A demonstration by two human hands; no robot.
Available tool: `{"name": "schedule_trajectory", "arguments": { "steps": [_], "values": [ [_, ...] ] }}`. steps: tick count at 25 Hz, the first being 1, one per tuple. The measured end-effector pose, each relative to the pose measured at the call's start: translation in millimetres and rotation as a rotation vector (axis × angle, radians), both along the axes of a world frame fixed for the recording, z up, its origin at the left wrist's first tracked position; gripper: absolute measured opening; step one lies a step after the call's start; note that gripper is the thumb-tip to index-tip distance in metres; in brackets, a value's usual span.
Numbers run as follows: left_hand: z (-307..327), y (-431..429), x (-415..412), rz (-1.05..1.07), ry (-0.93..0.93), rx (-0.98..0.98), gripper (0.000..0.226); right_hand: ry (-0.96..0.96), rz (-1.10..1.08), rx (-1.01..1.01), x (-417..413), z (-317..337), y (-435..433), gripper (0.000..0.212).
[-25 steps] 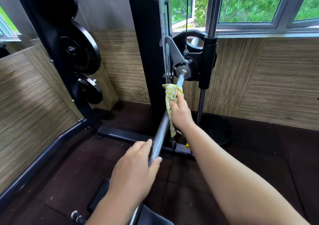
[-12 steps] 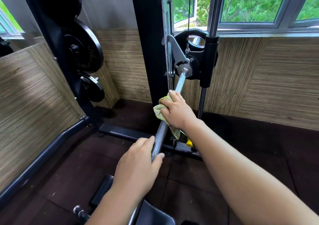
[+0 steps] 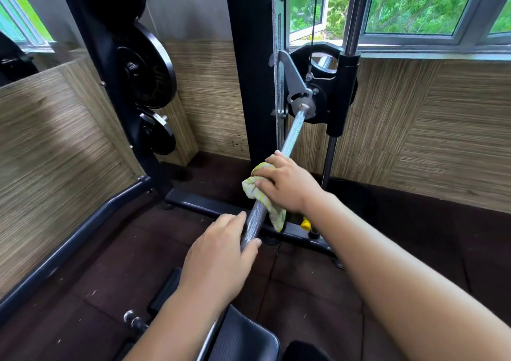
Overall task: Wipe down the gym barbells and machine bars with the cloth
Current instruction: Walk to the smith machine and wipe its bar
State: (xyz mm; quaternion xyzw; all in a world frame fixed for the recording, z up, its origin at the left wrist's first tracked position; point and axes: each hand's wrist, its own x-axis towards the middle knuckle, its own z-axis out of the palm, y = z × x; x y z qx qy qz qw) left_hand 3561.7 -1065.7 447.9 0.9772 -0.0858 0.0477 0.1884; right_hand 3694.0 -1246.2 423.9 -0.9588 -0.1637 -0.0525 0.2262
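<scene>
A steel machine bar point(image 3: 292, 133) runs from the sliding carriage at the upper middle down toward me. My right hand point(image 3: 287, 183) grips a yellow-green cloth point(image 3: 258, 192) wrapped around the bar about halfway along it. One corner of the cloth hangs below the bar. My left hand point(image 3: 221, 261) grips the knurled part of the bar just below the cloth, thumb over the top. The bar's near end is hidden under my left hand.
A black upright post point(image 3: 249, 84) and a chrome guide rod point(image 3: 352, 12) flank the carriage. Black weight plates point(image 3: 146, 67) hang on the left rack. A padded bench point(image 3: 243, 338) sits below me, the frame base rail point(image 3: 199, 203) crosses the dark rubber floor.
My right hand has slid the cloth down the bar from near the carriage toward my left hand. The left hand has kept its grip on the bar.
</scene>
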Motion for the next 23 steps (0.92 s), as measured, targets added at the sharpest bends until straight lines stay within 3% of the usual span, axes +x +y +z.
{"name": "schedule_trajectory", "arguments": {
  "steps": [4,8,11,18,23],
  "values": [
    [1,6,-15,0.026,-0.008,-0.002,0.06,0.013,-0.025,0.055,-2,-10,0,0.042],
    [0,15,-34,0.061,-0.012,-0.012,0.06,-0.105,0.063,0.203,-52,-38,6,0.048],
    [-3,20,-50,0.091,-0.005,-0.004,0.06,-0.195,0.154,0.188,-88,-48,13,0.046],
    [-5,25,-85,0.162,-0.011,0.008,0.06,-0.115,0.129,0.116,-68,-33,21,0.052],
    [-8,30,-115,0.203,-0.011,-0.006,0.053,-0.143,0.175,0.24,-135,-46,48,0.046]
  ]
}}
